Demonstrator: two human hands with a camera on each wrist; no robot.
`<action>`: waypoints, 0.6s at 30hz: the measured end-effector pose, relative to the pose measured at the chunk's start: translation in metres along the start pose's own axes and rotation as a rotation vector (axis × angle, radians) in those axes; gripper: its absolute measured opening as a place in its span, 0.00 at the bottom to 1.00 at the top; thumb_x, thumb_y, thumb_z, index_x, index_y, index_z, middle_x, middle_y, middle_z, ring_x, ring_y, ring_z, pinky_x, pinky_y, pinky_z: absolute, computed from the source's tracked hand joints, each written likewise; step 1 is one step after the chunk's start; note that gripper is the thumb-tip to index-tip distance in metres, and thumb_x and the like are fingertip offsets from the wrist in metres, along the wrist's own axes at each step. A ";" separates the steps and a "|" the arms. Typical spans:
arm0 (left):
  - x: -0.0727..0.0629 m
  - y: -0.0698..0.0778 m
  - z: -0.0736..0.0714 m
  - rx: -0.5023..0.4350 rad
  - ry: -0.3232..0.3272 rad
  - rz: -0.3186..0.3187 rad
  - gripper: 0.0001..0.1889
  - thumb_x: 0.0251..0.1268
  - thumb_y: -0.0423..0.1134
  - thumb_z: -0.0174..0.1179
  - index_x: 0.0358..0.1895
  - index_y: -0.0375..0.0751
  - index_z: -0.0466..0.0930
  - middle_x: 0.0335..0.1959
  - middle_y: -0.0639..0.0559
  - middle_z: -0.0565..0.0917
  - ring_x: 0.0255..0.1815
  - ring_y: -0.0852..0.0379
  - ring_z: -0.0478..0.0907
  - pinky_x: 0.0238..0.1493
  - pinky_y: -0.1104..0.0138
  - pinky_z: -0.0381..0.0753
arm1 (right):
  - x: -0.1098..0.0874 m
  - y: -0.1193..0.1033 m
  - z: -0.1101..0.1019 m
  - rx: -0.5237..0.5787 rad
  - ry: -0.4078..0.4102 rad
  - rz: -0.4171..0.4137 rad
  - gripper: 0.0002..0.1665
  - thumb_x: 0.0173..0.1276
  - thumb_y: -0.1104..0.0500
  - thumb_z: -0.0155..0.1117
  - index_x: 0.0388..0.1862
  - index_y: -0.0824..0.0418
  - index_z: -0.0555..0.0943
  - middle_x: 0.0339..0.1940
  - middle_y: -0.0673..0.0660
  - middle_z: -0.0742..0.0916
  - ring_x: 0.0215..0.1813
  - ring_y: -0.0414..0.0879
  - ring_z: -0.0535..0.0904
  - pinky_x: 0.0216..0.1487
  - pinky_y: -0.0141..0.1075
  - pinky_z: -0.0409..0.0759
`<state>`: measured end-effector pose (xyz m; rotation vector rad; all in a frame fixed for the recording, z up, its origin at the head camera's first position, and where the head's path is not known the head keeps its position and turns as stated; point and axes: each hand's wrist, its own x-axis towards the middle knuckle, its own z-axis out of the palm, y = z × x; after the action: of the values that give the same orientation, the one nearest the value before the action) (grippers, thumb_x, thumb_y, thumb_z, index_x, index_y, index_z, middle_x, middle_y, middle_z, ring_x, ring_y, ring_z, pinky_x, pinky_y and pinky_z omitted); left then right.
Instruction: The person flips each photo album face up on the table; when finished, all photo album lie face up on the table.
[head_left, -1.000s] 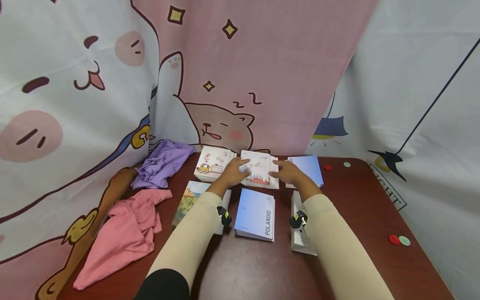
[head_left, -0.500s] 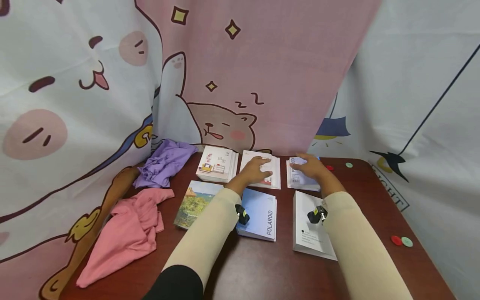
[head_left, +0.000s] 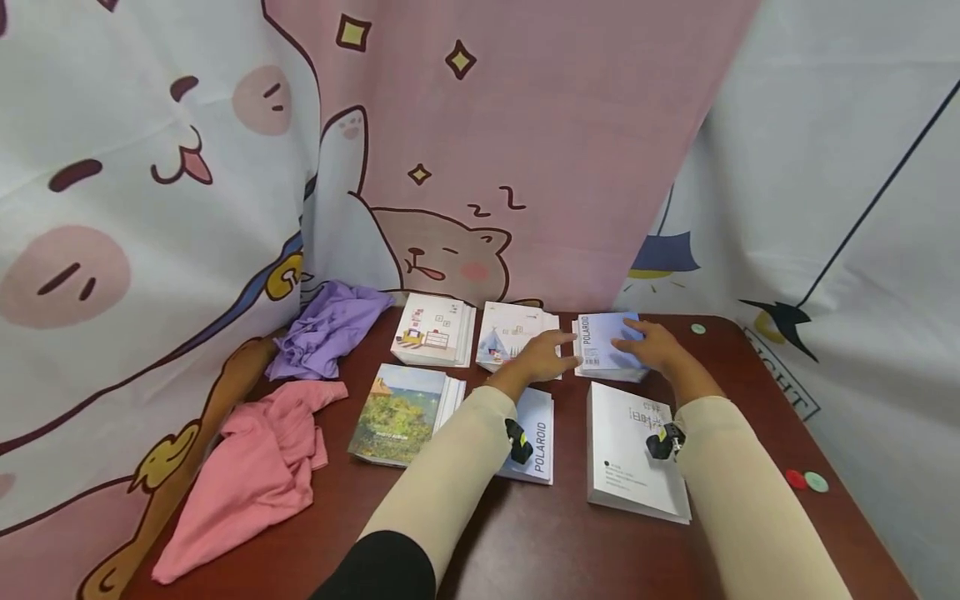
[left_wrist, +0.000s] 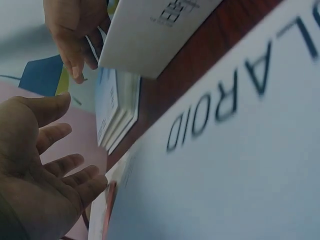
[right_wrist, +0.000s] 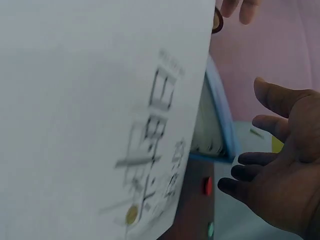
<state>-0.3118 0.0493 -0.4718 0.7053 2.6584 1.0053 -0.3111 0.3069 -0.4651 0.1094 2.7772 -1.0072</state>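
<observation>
At the back right lies a light-blue POLAROID photo album (head_left: 600,346), flanked by both hands. My left hand (head_left: 543,357) is at its left edge, fingers spread, over the corner of a white album with a tent drawing (head_left: 504,329). On the other side my right hand (head_left: 658,346) has its fingers reaching over the album's right part; contact is unclear. Both hands look loosely spread with nothing held, as the left hand (left_wrist: 47,165) and right hand (right_wrist: 280,155) also show in the wrist views. Under my left forearm is another blue POLAROID album (head_left: 536,429), partly hidden.
A thick white book (head_left: 630,450) lies below my right wrist. Further left are a landscape-cover album (head_left: 397,412) and a white illustrated album (head_left: 429,325). Purple cloth (head_left: 326,325) and pink cloth (head_left: 255,467) lie at left. Red (head_left: 795,479) and green discs (head_left: 816,482) sit near the right edge.
Both hands have moved right, from the sides of the middle back album to the sides of the blue album at the back right. The albums stay in about the same places.
</observation>
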 end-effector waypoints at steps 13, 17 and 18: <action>0.009 0.018 0.036 -0.062 -0.062 -0.040 0.31 0.82 0.56 0.60 0.83 0.59 0.71 0.84 0.52 0.73 0.86 0.49 0.68 0.84 0.54 0.70 | 0.001 0.031 0.005 0.028 -0.061 -0.005 0.47 0.85 0.44 0.60 0.91 0.60 0.54 0.88 0.79 0.55 0.88 0.81 0.50 0.85 0.74 0.52; 0.009 0.019 0.039 -0.096 -0.078 -0.055 0.33 0.81 0.56 0.61 0.84 0.60 0.69 0.85 0.52 0.71 0.87 0.49 0.67 0.84 0.52 0.69 | 0.000 0.033 0.006 0.074 -0.066 0.017 0.47 0.86 0.44 0.60 0.91 0.58 0.53 0.89 0.78 0.54 0.87 0.80 0.53 0.85 0.74 0.54; 0.009 0.019 0.039 -0.097 -0.078 -0.051 0.33 0.80 0.56 0.61 0.85 0.60 0.69 0.85 0.52 0.71 0.87 0.49 0.67 0.85 0.53 0.69 | 0.000 0.033 0.006 0.084 -0.061 0.020 0.46 0.86 0.45 0.60 0.91 0.58 0.53 0.89 0.78 0.54 0.87 0.80 0.54 0.85 0.74 0.54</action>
<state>-0.2990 0.0887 -0.4887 0.6393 2.5286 1.0628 -0.3060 0.3287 -0.4900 0.1153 2.6746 -1.1039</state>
